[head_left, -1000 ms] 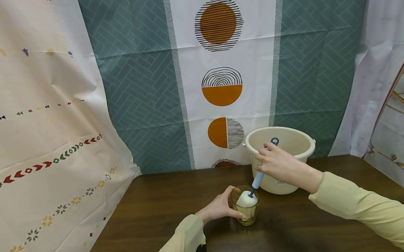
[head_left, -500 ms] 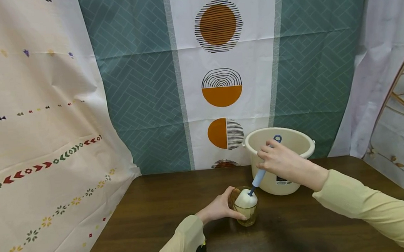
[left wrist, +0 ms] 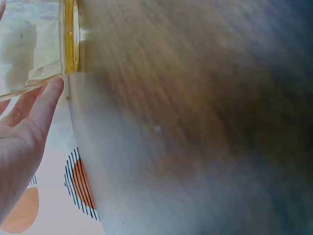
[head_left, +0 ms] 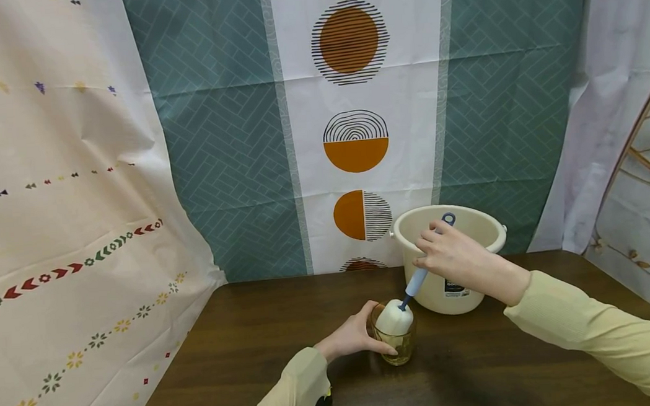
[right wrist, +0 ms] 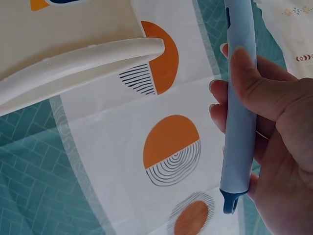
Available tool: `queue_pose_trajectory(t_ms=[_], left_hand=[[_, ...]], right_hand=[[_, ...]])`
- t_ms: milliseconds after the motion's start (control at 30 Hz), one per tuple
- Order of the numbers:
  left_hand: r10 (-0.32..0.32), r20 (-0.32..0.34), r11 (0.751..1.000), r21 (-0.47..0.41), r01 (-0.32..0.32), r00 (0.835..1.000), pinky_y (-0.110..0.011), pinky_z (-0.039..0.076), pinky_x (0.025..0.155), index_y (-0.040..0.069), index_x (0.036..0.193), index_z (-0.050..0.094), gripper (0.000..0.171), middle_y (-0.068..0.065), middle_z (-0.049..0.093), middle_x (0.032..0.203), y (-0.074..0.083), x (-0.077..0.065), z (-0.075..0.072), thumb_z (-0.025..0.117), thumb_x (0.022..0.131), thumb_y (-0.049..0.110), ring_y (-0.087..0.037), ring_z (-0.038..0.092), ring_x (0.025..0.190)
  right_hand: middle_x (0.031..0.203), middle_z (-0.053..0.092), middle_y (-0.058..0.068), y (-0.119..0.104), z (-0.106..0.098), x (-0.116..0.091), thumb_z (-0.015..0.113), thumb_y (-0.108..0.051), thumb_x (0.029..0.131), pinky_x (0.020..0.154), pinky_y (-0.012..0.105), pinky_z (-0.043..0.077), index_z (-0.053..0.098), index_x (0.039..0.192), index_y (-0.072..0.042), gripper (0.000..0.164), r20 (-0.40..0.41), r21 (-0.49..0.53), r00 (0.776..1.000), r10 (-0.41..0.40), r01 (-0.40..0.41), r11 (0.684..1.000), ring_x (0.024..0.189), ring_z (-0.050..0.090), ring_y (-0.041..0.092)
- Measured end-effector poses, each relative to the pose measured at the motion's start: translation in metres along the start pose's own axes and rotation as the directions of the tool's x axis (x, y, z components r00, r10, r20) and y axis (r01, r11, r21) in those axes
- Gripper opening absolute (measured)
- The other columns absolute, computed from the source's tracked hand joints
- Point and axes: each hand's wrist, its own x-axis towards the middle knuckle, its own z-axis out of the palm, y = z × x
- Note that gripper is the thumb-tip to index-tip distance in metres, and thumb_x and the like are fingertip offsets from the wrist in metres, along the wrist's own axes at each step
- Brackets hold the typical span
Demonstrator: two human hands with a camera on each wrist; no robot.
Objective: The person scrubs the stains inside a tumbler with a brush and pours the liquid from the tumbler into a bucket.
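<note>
Head view: left hand at 9 o'clock of the amber glass, fingers grasping its side, thumb on the near face. Glass stands upright on the brown counter, roughly centre, toward the near part. Right hand at about 1 o'clock from the glass, fingers grasping the blue handle of a brush. Brush tilts, loop end toward 1 o'clock; its white sponge head is partly in the glass, upper part around rim level.

Cream bucket on the counter at 1 o'clock from the glass, behind the right hand, dark label facing the near side. Small black thing with a yellow bit at about 8 o'clock from the glass, mostly hidden by the left sleeve; can't tell what.

Left wrist view: fingertip against the glass near its base. Right wrist view: thumb along the handle, other fingers wrapped behind. Patterned curtain at 12 o'clock, beyond the counter.
</note>
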Motion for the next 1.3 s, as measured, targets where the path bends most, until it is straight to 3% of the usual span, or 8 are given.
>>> queue_pose_trajectory(t_ms=[567,933,1300], left_hand=[[0.006,-0.016,0.999,0.037,-0.005,1.0,-0.028,0.04,0.079,0.02,0.122,0.039,0.068,0.01,0.055,0.103,-0.0011,0.0002,0.0004,0.08,0.068,0.026,-0.007,0.052,0.093],[0.005,-0.023,0.998,0.055,-0.004,1.0,-0.029,0.04,0.079,0.021,0.123,0.039,0.069,0.011,0.054,0.104,-0.0012,-0.0002,0.0011,0.08,0.068,0.028,-0.006,0.051,0.094],[0.003,-0.014,1.0,0.026,-0.003,1.0,-0.028,0.04,0.079,0.02,0.122,0.039,0.068,0.01,0.055,0.102,-0.0002,-0.0004,0.0003,0.08,0.068,0.025,-0.006,0.052,0.093]], right_hand=[[0.066,0.045,0.006,0.0067,-0.0036,-0.0043,0.08,-0.014,0.062,0.072,0.04,0.034,0.072,0.086,-0.021,0.026,0.046,-0.038,0.998,0.032,-0.03,0.999,0.065,0.041,0.023],[0.065,0.044,0.006,0.0083,-0.0064,-0.0063,0.081,-0.012,0.061,0.073,0.04,0.034,0.072,0.086,-0.021,0.028,0.035,-0.038,0.999,0.019,-0.018,0.999,0.066,0.042,0.023],[0.063,0.042,0.005,0.0095,-0.008,-0.0085,0.082,-0.009,0.058,0.073,0.04,0.034,0.072,0.086,-0.021,0.032,-0.008,0.028,1.0,-0.004,0.004,1.0,0.066,0.041,0.022]])
